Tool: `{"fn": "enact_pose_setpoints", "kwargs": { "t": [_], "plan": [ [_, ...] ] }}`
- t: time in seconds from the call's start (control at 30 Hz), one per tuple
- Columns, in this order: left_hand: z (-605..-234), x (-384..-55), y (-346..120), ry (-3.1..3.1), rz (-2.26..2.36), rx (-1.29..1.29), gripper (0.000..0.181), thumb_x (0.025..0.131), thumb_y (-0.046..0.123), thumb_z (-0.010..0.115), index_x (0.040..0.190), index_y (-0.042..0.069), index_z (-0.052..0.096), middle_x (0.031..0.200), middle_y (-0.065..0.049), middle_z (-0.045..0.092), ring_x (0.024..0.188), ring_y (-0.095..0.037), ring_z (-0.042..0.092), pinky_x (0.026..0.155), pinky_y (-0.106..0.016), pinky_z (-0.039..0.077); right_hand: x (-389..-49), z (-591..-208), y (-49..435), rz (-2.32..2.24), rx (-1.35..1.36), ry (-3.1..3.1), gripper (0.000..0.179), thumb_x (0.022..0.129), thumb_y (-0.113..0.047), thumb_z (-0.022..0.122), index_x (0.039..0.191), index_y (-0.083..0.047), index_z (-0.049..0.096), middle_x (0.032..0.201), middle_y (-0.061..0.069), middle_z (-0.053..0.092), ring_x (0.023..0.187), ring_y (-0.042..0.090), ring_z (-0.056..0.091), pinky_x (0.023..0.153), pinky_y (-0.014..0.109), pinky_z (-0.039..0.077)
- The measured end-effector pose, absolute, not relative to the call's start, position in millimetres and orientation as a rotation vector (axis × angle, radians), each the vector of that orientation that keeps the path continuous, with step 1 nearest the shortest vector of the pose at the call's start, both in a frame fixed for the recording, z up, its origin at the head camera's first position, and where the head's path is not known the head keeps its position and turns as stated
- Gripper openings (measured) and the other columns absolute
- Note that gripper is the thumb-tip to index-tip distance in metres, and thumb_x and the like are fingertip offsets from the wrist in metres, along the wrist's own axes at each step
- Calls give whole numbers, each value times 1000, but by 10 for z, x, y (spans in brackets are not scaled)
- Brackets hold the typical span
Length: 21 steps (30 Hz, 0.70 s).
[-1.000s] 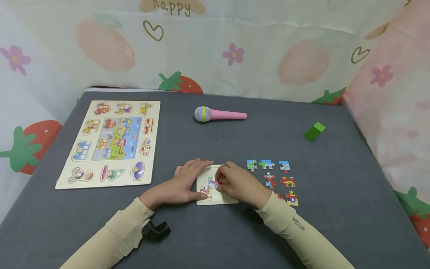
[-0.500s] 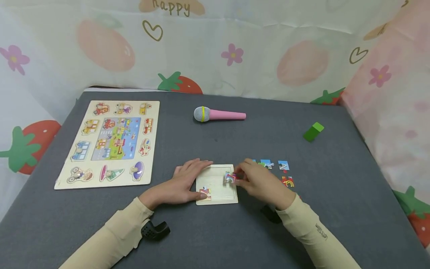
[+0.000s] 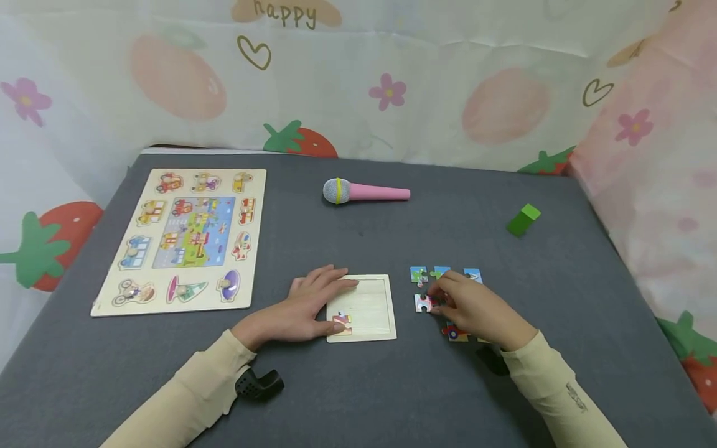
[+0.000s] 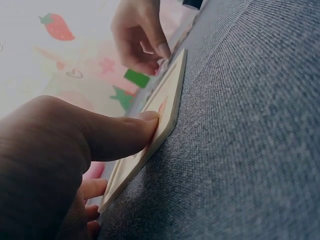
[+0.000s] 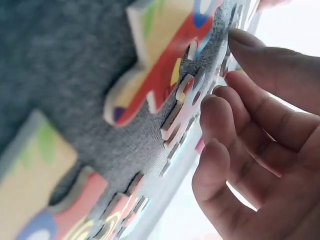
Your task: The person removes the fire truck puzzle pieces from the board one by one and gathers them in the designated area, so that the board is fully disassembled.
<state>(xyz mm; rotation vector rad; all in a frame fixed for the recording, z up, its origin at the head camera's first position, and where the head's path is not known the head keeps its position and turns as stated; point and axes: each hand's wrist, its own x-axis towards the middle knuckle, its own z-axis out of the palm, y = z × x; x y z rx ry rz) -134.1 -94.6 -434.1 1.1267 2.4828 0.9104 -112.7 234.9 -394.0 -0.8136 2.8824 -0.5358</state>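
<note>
My left hand (image 3: 294,308) rests at the left side of a small wooden puzzle tray (image 3: 370,311), fingers stretched out. Its thumb lies on the puzzle piece (image 3: 342,321) in the tray's lower left corner; the left wrist view shows this thumb (image 4: 122,135) from close by. Right of the tray, my right hand (image 3: 482,311) pinches the right edge of a pink-and-white puzzle piece (image 3: 423,303) at the tabletop. In the right wrist view, the thumb and index finger of the right hand (image 5: 265,125) come close together, with the other fingers curled behind. Several more pieces lie partly hidden under this hand.
A large wooden vehicle puzzle board (image 3: 259,242) lies at the left. Behind the tray lies a pink toy microphone (image 3: 366,191), and a green block (image 3: 523,219) sits at the right. Loose puzzle pieces (image 3: 418,274) are grouped beyond and around my right hand.
My right hand lifts the pink-and-white piece out of the tray and carries it right to the tabletop beside the other loose pieces. My left hand stays at the tray.
</note>
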Motion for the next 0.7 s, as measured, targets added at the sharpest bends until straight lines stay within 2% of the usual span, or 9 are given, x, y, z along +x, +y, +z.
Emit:
{"fn": "enact_pose_setpoints", "kwargs": {
  "t": [0.2, 0.43, 0.7],
  "plan": [
    [-4359, -1348, -947, 2478, 906, 1136, 69, 91, 37, 62, 150, 20, 31, 157, -9, 21, 145, -32, 10, 100, -55, 18, -1165, -3954, 2327, -495, -816, 2895, 21, 83, -12, 75, 102, -7, 67, 96, 1, 59, 79, 9, 55, 69, 26, 49],
    [-4365, -1359, -952, 2474, 914, 1151, 70, 90, 37, 62, 150, 17, 31, 157, -10, 21, 145, -33, 11, 100, -54, 18, -1183, -3959, 2310, -446, -795, 2898, 21, 82, -13, 76, 101, -7, 68, 95, 1, 58, 75, 8, 52, 67, 25, 48],
    [-4393, -1365, -978, 2475, 903, 1125, 71, 90, 37, 62, 151, 20, 29, 158, -8, 20, 146, -30, 9, 101, -52, 17, -1135, -3899, 2216, -383, -773, 2966, 21, 80, -11, 78, 99, -8, 70, 93, 1, 61, 76, 10, 58, 67, 27, 50]
  ]
}}
